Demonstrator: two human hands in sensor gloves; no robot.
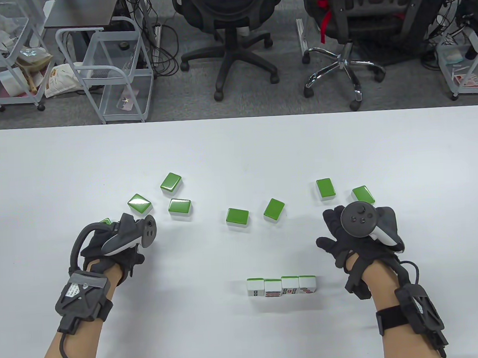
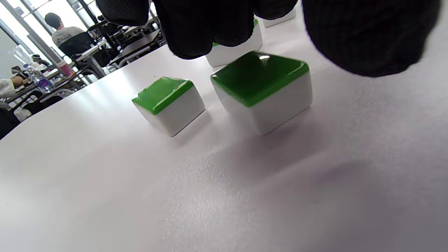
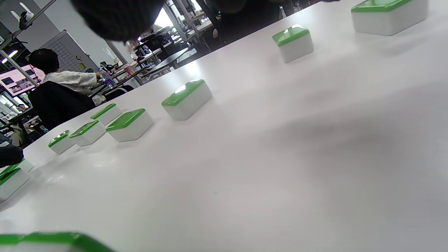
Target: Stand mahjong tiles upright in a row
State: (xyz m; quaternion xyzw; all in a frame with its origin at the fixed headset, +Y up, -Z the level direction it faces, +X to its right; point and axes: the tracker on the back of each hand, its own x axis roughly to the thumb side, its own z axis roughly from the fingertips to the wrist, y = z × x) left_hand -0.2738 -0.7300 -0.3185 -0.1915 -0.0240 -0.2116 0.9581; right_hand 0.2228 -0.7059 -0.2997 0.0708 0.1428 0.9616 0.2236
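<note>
Several mahjong tiles stand upright in a row (image 1: pixel 282 285) near the table's front middle. Other tiles lie green back up: a cluster at left (image 1: pixel 180 208), two in the middle (image 1: pixel 237 218), two at right (image 1: pixel 326 188). My left hand (image 1: pixel 106 234) hovers over a flat tile (image 1: pixel 105 222) that is mostly hidden beneath it. In the left wrist view the fingers (image 2: pixel 210 28) hang just above that tile (image 2: pixel 260 87) without gripping it. My right hand (image 1: pixel 333 230) is spread and empty, just in front of the far-right tile (image 1: pixel 363 195).
The white table (image 1: pixel 237 147) runs to a far edge, with office chairs (image 1: pixel 231 35) and wire carts (image 1: pixel 109 73) beyond. In the right wrist view the flat tiles (image 3: pixel 187 98) trail off to the left, and a green tile top (image 3: pixel 52 241) shows at the bottom edge.
</note>
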